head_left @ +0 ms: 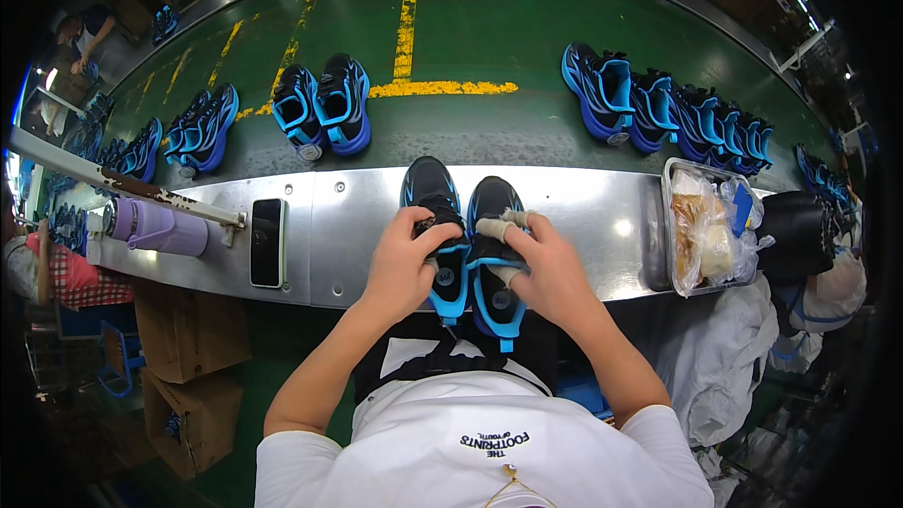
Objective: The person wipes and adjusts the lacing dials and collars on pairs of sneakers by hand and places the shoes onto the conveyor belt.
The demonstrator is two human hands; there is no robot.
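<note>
Two black-and-blue sneakers stand side by side at the bench edge in front of me, toes pointing away. My left hand is closed on the left sneaker, with thumb and fingers at its dark laces and tongue. On the right sneaker, my right hand grips around the laces and the opening. Pale covers wrap several of the right hand's fingertips. Bright blue collars and heel loops face me, and round pale labels show on the insoles. The fingers partly hide both lace areas.
A metal ledge runs along a green conveyor with yellow marks. More sneakers stand left and right on it. A phone, a purple bottle and a metal tray of plastic bags rest on the ledge. Cardboard boxes sit below left.
</note>
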